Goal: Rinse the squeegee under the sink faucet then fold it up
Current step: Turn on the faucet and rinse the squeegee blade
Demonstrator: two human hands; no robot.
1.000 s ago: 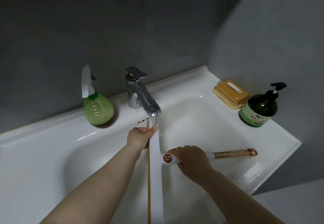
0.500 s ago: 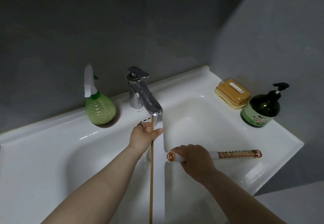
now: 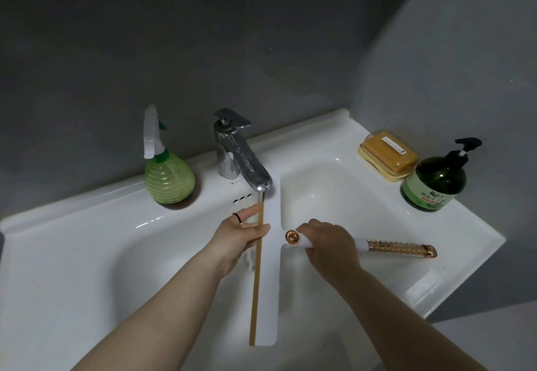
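Note:
A squeegee with a long white blade and a gold strip along its left edge stretches from under the chrome faucet toward me over the white sink. Its far end sits beneath the spout. My left hand rests against the blade's left edge with the fingers extended, a dark ring on one finger. My right hand is closed around the white and rose-gold handle, which points right, level over the basin.
A green spray bottle stands left of the faucet. At the back right are a yellow soap bar in its dish and a dark green pump bottle. Grey walls enclose the sink at the back and right.
The blade has slid away from me, so its far end now reaches under and past the spout and its near end is in view. My left hand's fingers have spread along the blade's edge.

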